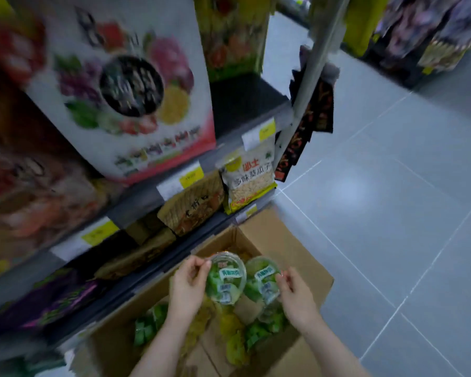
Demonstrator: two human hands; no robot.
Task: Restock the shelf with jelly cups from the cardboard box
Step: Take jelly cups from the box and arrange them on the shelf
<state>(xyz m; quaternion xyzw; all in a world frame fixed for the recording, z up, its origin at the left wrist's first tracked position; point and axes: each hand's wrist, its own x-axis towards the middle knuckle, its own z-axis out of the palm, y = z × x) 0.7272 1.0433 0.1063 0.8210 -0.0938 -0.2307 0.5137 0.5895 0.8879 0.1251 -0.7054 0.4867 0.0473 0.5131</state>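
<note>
Left hand has its fingers curled round the rim of a green jelly cup, pinching it at the lid edge; right hand fingers pinch a second green cup the same way. The two cups sit just beside each other between the hands, lids toward the camera, held above the open cardboard box. Step looks like pick-up done, transfer to shelf not yet made. Next move probably calls for lifting both cups clear of the box flaps and swinging left and up to a free slot, which I cannot tell from here, shelf being blurred. Under the fingers the box holds more green cups and some yellow ones, loosely piled. Beyond the fingers, a seed bag hangs on the shelf.
</note>
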